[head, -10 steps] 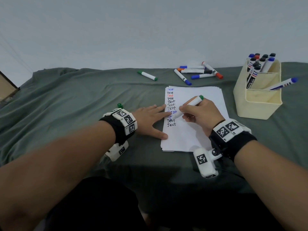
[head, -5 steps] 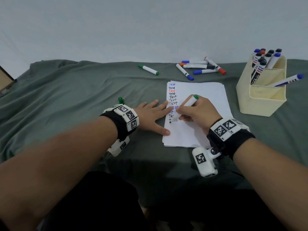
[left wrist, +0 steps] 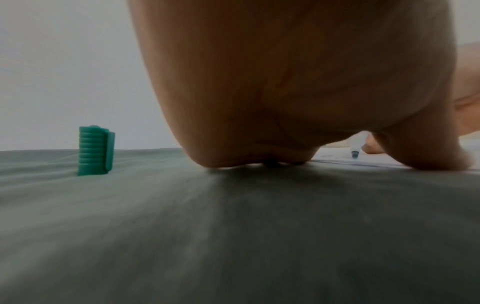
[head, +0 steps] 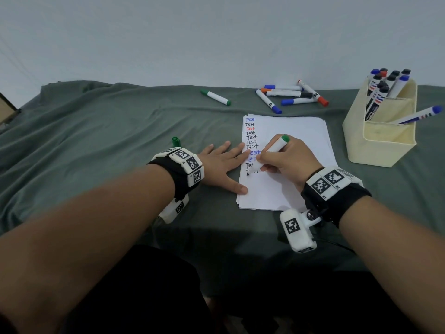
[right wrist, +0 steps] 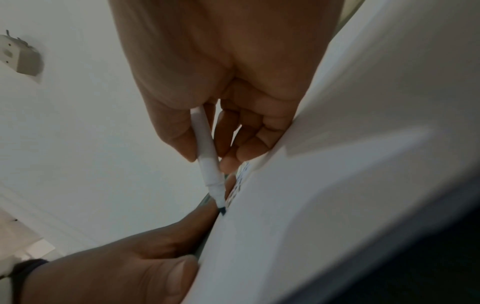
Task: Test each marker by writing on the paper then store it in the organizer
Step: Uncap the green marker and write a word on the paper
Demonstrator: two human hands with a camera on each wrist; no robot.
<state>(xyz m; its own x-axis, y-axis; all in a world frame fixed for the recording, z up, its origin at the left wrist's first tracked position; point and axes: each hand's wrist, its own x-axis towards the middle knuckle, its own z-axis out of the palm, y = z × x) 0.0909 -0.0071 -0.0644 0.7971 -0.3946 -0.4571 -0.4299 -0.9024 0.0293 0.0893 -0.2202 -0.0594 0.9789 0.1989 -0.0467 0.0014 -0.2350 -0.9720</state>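
My right hand (head: 284, 162) grips an uncapped green marker (head: 274, 149), white-barrelled with a green end; its tip (right wrist: 222, 208) touches the white paper (head: 296, 189) below a column of "Test" words. My left hand (head: 224, 165) lies flat, fingers spread, on the paper's left edge and the cloth. The marker's green cap (left wrist: 94, 151) stands upright on the cloth left of that hand. A cream organizer (head: 382, 141) at the right holds several markers. More markers (head: 292, 95) lie loose behind the paper, and a green marker (head: 216, 97) lies apart to their left.
A grey-green cloth (head: 96, 141) covers the table up to a pale wall. One blue-capped marker (head: 419, 115) leans out of the organizer's front compartment. A brown object (head: 6, 109) sits at the far left edge.
The right hand has moved the green marker down the column, its tip now lower on the paper. The left hand stays flat in place. The view has shifted slightly.
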